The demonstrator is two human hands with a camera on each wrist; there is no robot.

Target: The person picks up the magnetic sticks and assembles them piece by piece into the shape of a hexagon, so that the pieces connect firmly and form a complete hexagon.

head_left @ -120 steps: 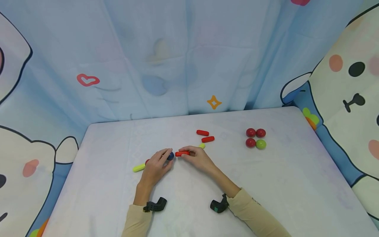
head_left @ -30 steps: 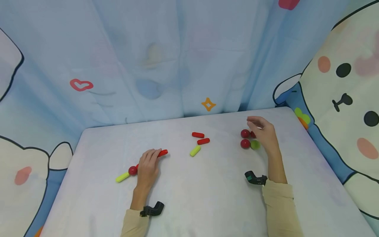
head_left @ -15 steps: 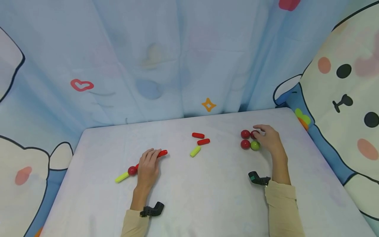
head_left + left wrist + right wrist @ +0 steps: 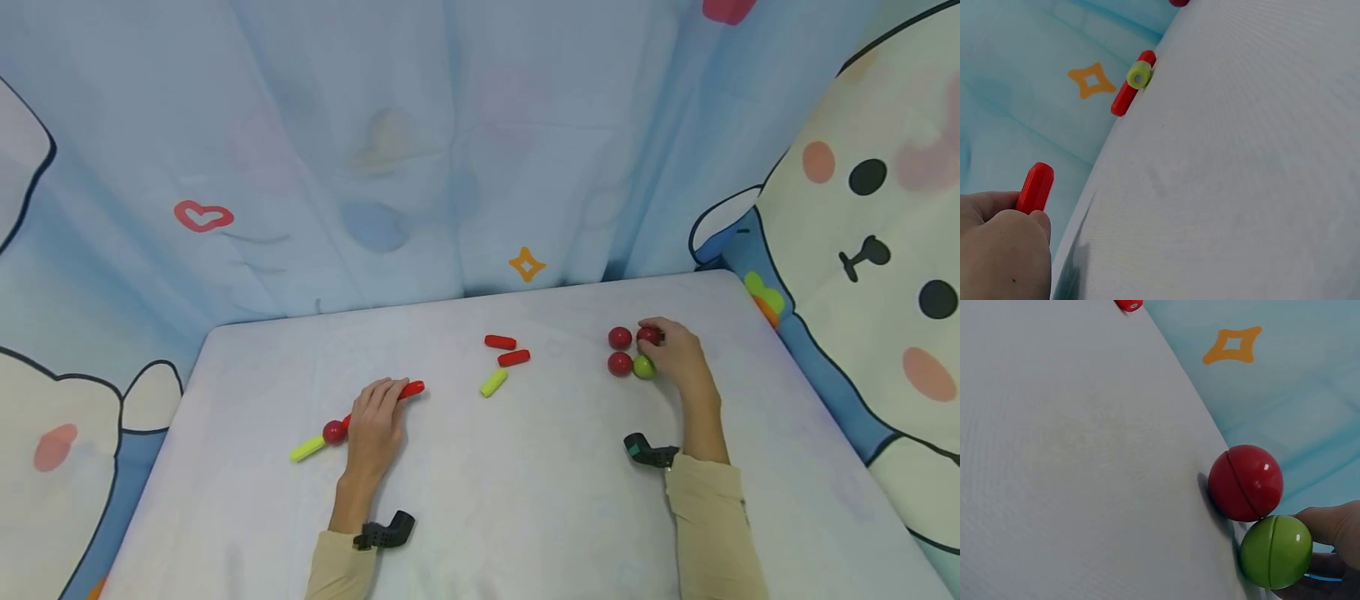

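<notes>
Toward the table's far right corner, the right hand pinches the outermost red ball, thumb and fingers parted only by its breadth. The green ball sits just beside it on the near-edge side; two more red balls lie toward the left edge. The likeliest upset, I judge, is a knock: a thumb dragged across the green ball could set it rolling, and a glossy ball gripped off-centre could slip. Left of the table's middle, the left hand curls over the chain (its middle, under the palm, is hidden); a twist there might work a joint loose. The right forearm reaches from the near edge, fingers turned toward the left edge; the left lies lower, back of the hand up.
</notes>
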